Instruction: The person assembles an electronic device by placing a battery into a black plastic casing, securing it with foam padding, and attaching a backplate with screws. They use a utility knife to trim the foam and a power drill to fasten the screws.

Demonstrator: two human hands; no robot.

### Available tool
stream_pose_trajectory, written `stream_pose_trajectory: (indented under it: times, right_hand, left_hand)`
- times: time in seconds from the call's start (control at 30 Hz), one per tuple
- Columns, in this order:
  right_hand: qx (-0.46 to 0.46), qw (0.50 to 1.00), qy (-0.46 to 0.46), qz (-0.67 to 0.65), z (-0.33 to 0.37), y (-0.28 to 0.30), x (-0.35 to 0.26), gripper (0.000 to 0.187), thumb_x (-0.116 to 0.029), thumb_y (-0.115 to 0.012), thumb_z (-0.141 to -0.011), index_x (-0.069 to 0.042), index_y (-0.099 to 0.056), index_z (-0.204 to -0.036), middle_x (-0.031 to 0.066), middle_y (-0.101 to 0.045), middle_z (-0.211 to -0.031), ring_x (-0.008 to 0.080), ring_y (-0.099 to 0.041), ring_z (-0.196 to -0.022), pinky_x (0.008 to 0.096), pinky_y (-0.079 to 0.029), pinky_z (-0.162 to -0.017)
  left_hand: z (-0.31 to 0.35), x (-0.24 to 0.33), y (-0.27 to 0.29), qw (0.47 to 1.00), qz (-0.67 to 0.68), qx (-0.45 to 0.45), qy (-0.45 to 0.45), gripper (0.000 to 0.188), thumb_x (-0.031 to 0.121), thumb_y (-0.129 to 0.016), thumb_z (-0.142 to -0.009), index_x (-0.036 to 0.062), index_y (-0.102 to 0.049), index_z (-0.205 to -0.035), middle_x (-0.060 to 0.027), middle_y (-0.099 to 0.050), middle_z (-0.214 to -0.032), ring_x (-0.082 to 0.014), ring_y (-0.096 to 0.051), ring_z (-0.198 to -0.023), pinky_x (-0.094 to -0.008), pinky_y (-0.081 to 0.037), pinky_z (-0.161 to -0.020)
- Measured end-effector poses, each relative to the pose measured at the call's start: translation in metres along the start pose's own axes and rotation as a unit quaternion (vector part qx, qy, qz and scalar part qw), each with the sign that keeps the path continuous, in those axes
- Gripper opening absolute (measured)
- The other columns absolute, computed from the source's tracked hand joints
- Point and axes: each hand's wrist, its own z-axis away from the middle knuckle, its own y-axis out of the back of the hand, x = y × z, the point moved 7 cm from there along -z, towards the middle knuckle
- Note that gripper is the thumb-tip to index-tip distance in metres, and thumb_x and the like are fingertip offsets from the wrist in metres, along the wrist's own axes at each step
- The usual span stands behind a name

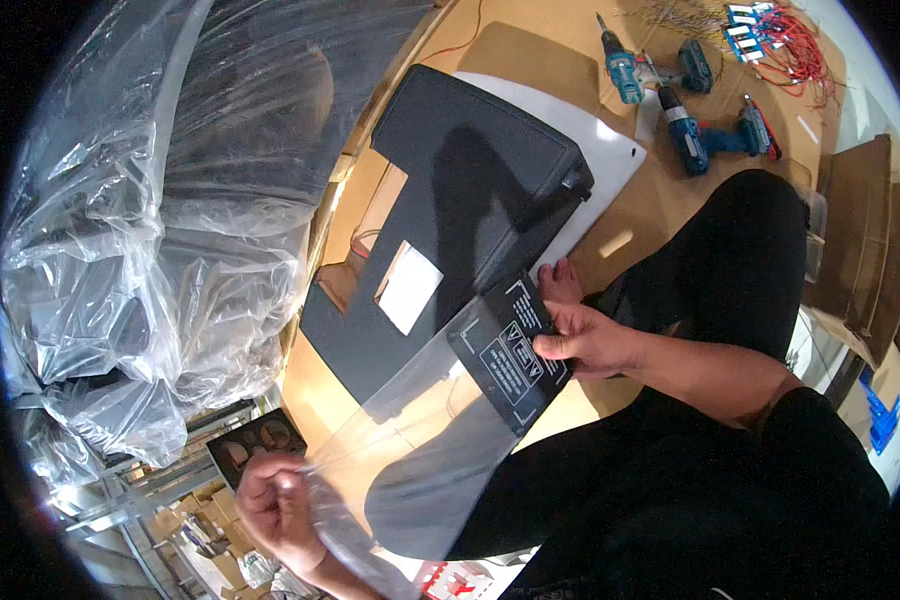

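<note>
My right hand (595, 342) grips the edge of a black panel with white print (510, 365), its thumb lying on the face. From that panel a long clear plastic film (390, 430) stretches down to the left. Its far end is pinched in the curled fingers of my left hand (278, 508). I cannot tell whether the film is a sheet or a bag. Just beyond lies a large black case-like part (470, 170) with a notch cut in its left side and a white rectangle (410, 288) on it.
A white sheet (610, 160) lies under the black part on the wooden table (510, 50). Two cordless drills (625, 75) (690, 140) and red wires with blue connectors (785, 45) are at the far right. Clear plastic sheeting (160, 200) hangs at left; cardboard (860, 250) stands right.
</note>
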Motion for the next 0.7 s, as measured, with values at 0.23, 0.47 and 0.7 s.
stream_pose_trajectory:
  times: [0.23, 0.47, 0.7]
  right_hand:
    - [0.066, 0.946, 0.101, 0.300, 0.008, 0.039, -0.016, 0.036, -0.009, -0.065, -0.096, 0.002, -0.056, -0.129, 0.0071, -0.062, -0.123, 0.0161, -0.060, -0.114, 0.0336, -0.049, -0.099]
    - [0.126, 0.965, 0.023, 0.228, 0.004, 0.030, -0.001, 0.028, -0.001, -0.074, -0.086, -0.004, -0.068, -0.113, 0.0025, -0.066, -0.113, 0.0124, -0.062, -0.102, 0.0334, -0.050, -0.091]
    - [0.141, 0.953, 0.030, 0.268, 0.015, 0.028, -0.003, 0.039, -0.010, -0.057, -0.100, 0.000, -0.053, -0.137, 0.0097, -0.062, -0.130, 0.0229, -0.059, -0.117, 0.0409, -0.045, -0.104]
  left_hand:
    - [0.141, -0.181, 0.199, 0.933, 0.077, 0.338, 0.094, 0.018, 0.009, -0.063, -0.092, -0.0021, -0.067, -0.105, -0.0064, -0.064, -0.092, -0.0178, -0.055, -0.071, -0.0325, -0.046, -0.069]
    - [0.389, -0.366, 0.060, 0.807, 0.058, 0.388, 0.441, 0.018, 0.007, -0.063, -0.092, -0.0013, -0.066, -0.107, -0.0093, -0.065, -0.094, -0.0196, -0.058, -0.071, -0.0346, -0.051, -0.068]
    - [0.486, -0.448, -0.126, 0.744, 0.026, 0.261, 0.614, 0.016, 0.007, -0.063, -0.093, -0.0001, -0.064, -0.108, -0.0119, -0.065, -0.094, -0.0196, -0.061, -0.070, -0.0351, -0.054, -0.066]
